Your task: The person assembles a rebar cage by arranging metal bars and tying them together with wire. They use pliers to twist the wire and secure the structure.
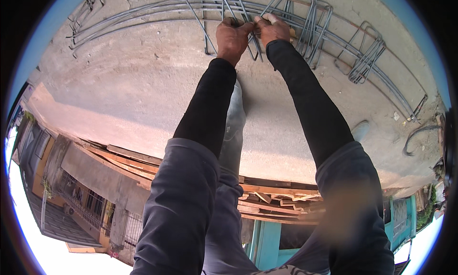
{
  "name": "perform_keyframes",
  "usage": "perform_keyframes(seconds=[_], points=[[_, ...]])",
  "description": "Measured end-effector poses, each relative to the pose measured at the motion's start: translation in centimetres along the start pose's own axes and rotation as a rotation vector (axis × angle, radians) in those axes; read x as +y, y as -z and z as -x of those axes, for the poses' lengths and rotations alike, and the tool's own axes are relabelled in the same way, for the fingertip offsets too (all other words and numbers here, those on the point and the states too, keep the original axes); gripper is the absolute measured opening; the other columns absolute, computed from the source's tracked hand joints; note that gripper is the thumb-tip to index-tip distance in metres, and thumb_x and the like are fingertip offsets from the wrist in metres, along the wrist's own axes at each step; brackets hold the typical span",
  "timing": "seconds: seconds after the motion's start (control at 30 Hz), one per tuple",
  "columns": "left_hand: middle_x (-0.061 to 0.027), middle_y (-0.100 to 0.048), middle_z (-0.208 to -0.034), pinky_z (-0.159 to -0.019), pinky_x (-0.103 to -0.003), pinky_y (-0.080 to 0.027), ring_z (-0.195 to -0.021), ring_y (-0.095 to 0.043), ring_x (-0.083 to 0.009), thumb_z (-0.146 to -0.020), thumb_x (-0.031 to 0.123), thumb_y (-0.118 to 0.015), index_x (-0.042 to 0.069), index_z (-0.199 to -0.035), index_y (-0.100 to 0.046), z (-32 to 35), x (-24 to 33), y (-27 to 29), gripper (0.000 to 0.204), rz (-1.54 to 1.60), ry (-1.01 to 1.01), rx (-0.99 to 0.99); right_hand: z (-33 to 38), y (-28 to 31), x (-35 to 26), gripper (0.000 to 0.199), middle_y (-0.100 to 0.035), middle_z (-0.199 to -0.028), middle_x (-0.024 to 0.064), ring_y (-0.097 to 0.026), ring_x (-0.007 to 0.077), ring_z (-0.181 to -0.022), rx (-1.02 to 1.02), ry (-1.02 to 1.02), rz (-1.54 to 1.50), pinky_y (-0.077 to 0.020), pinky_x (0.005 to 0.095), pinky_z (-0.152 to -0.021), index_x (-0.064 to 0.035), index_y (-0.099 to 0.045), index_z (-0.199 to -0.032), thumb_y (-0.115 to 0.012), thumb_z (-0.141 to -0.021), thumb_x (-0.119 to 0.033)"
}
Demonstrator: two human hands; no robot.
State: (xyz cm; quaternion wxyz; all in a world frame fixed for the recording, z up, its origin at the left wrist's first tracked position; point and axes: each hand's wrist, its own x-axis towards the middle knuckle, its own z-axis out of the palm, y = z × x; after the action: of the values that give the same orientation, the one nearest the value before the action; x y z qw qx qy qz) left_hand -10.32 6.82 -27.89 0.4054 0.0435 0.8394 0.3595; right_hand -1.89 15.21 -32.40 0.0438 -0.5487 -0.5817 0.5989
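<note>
Both my arms, in black sleeves, reach away from me to a bundle of long steel rebars (167, 9) on the concrete ground. Bent-steel stirrups (206, 34) stand around the bars. My left hand (232, 39) is closed at one stirrup where it meets the bars, thumb pointing right. Close beside it, my right hand (273, 28) has its fingers pinched together, thumb toward the left hand. What lies between the right fingertips is too small to make out. More stirrups (312, 34) stand clustered just right of my right hand.
Another group of stirrups (367, 60) hangs on the bars farther right. Small bent steel pieces (86, 10) lie at the far left. Stacked timber planks (274, 191) lie behind my legs. A shoe (361, 130) shows near my right forearm.
</note>
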Motion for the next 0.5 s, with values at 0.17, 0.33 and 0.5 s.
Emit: perform_keyframes(seconds=[0.17, 0.33, 0.5], points=[[-0.0234, -0.071, -0.093, -0.082, -0.041, -0.054, -0.091, -0.07, -0.035, -0.074, 0.04, -0.081, -0.006, -0.096, -0.066, -0.2, 0.0, 0.6, 0.053, -0.424, -0.047, 0.118, 1.1, -1.2, -1.2, 0.042, -0.069, -0.104, 0.0226, -0.065, 0.0377, -0.097, 0.14, 0.063, 0.21, -0.0503, 0.0414, -0.089, 0.0013, -0.067, -0.107, -0.064, -0.091, -0.038], [-0.0228, -0.071, -0.092, -0.082, -0.043, -0.054, -0.09, -0.069, -0.0376, -0.075, 0.04, -0.08, -0.004, -0.092, -0.068, -1.0, -0.2, 0.4, 0.049, -0.437, -0.181, 0.076, -1.0, -0.7, 1.8, 0.035, -0.072, -0.102, 0.0162, -0.07, 0.0274, -0.087, 0.11, 0.049, 0.155, -0.0557, 0.0368, -0.08, 0.0007, -0.064, -0.105, -0.061, -0.095, -0.033], [-0.0169, -0.072, -0.093, -0.077, -0.033, -0.053, -0.087, -0.07, -0.0276, -0.082, 0.023, -0.076, -0.005, -0.099, -0.069, -0.1, -1.4, 3.2, 0.033, 0.076, -0.044, -0.159, -0.2, 1.1, 0.4, 0.046, -0.072, -0.096, 0.0138, -0.07, 0.0206, -0.082, -0.189, 0.032, 0.091, -0.0581, 0.0309, -0.074, 0.0049, -0.061, -0.118, -0.06, -0.098, -0.036]])
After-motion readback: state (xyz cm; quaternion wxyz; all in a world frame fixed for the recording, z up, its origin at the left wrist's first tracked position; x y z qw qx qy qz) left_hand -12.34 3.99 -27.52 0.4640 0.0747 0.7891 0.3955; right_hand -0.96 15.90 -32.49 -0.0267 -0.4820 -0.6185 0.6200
